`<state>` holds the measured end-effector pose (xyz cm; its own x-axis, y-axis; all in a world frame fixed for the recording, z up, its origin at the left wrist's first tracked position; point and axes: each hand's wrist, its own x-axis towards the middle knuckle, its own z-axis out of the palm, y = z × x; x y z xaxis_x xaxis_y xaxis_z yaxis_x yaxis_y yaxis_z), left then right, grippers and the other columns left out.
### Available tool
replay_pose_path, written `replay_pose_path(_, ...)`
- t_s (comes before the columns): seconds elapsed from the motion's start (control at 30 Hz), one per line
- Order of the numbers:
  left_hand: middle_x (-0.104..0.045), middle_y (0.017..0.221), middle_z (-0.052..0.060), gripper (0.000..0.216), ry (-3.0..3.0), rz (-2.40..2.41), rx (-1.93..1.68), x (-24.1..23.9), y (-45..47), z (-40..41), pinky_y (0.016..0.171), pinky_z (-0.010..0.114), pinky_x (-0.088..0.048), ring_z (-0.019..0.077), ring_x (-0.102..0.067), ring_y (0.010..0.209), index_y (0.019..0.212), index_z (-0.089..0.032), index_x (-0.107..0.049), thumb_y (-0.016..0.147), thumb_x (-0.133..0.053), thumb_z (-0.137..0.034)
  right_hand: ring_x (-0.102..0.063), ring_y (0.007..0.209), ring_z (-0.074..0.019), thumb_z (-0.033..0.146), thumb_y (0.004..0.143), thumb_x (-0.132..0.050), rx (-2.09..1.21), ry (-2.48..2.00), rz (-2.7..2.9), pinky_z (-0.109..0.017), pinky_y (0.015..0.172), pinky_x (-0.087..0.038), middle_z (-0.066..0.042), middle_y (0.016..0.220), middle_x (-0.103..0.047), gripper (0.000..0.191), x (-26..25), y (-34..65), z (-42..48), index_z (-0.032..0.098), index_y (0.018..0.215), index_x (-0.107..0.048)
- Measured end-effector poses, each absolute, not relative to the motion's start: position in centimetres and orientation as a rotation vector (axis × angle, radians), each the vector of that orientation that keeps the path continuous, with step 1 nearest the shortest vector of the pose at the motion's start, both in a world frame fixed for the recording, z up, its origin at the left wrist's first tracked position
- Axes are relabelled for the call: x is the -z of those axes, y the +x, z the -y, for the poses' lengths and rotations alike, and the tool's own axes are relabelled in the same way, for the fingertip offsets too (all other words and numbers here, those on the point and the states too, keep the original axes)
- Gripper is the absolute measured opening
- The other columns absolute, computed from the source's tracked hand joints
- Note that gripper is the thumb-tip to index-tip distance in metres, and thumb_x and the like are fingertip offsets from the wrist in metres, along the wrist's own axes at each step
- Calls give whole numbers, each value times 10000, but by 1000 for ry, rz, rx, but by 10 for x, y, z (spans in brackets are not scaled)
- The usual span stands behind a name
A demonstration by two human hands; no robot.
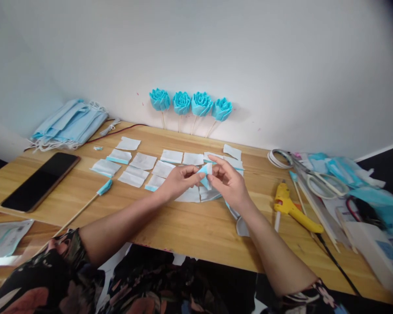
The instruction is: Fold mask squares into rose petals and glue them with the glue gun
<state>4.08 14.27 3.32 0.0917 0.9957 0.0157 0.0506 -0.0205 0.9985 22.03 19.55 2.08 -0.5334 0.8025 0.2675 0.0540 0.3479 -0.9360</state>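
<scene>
Between my two hands is a small blue-and-white piece of mask fabric [205, 176], folded to a point on its left. My left hand [180, 179] pinches its left tip between thumb and fingers. At its right edge, my right hand [228, 179] grips it with thumb and fingertips, the index finger stretched above. Below and around the hands lie several cut fabric rectangles [143, 161], white side up, some with a blue edge. A wooden stick with a rolled blue bud [105, 187] lies to the left of my left forearm.
Several blue fabric roses [159, 100] on sticks lean against the wall. Stacked face masks [70, 123] and a phone [42, 181] lie on the left. To the right are a yellow glue gun [293, 209], scissors [325, 184], a tape roll [279, 158] and blue scraps [350, 172].
</scene>
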Motion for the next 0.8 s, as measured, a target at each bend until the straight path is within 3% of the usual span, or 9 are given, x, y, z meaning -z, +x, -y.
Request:
replay_pose_path(0.37,-554,593,-25,260,1235,-1206,-1132,-34,38,-143,574,227,-357,81,-444,557,641,-165,-592,788,-639,-374,-607,742,-143,383,937,-587,-1326,-754,1729,-327,726,-524,16,822,-610,460,-26,223,-197,292,1384,-528)
replay_pose_path(0.63,-552,582,-27,280,1239,-1194,-1096,-32,40,-142,580,227,-357,79,-454,563,623,-158,-600,762,-695,-383,-607,727,-138,354,878,-653,-1359,-748,1707,-309,689,-535,4,864,-653,535,-26,220,-196,312,1394,-521)
replay_pose_path(0.8,-620,638,14,408,1188,-1184,-1098,-29,40,-144,580,240,-399,98,-499,572,666,-152,-630,838,-608,-521,-606,726,-130,298,862,-661,-1353,-758,1661,-299,671,-539,14,860,-648,516,-26,220,-196,327,1365,-548)
